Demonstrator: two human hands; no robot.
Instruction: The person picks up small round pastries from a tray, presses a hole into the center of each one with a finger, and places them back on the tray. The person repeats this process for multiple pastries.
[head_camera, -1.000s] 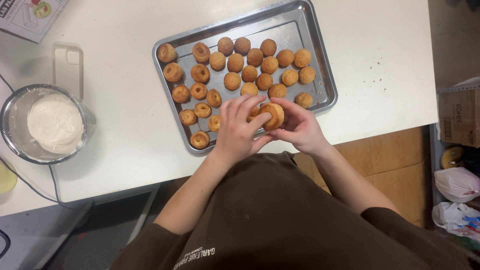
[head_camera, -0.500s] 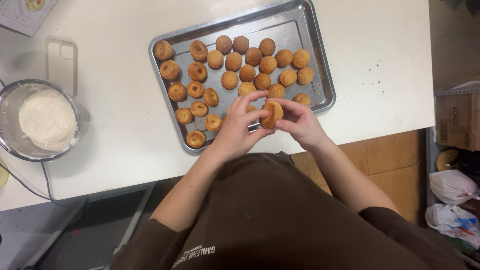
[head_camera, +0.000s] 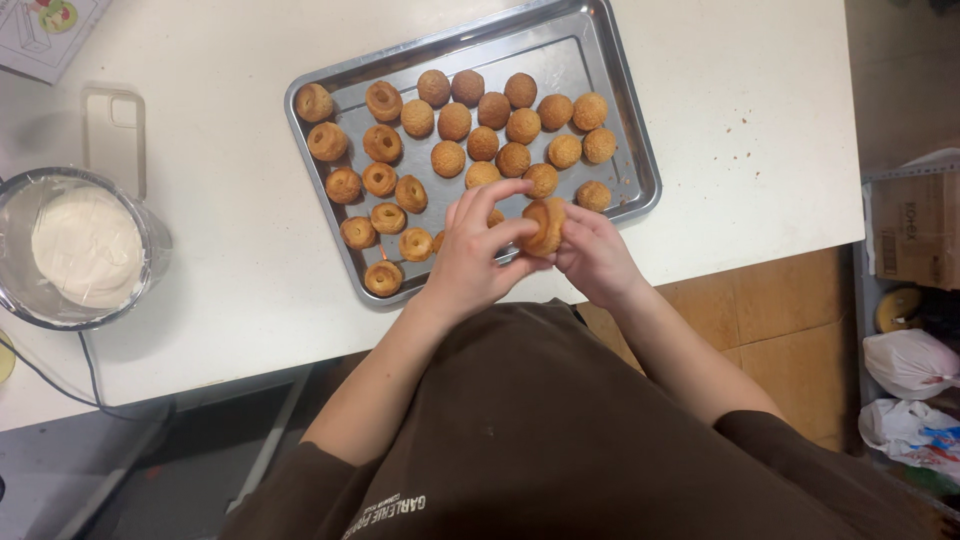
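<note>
Holding one golden pastry puff (head_camera: 545, 226) between them, the left hand (head_camera: 478, 255) and right hand (head_camera: 596, 258) meet just over the near edge of the metal tray (head_camera: 640, 170); each grip is closed on that puff, left thumb and fingers curled over its near-left side, right fingertips pinching its right side, and the puff looks tilted, its hollowed face turned toward the left hand. On the tray, the puffs at the left (head_camera: 383, 179) lie with ring-like openings showing, so they appear already hollowed, while the rounded ones at the upper right (head_camera: 513, 125) look whole and, by this judgement, remain to be done; roughly a third to a half seems finished. The tray sits on the white desk (head_camera: 740, 90). Well to the left stands a glass bowl of pale cream (head_camera: 85, 247) under plastic film, a phone (head_camera: 113, 135) just beyond it.
</note>
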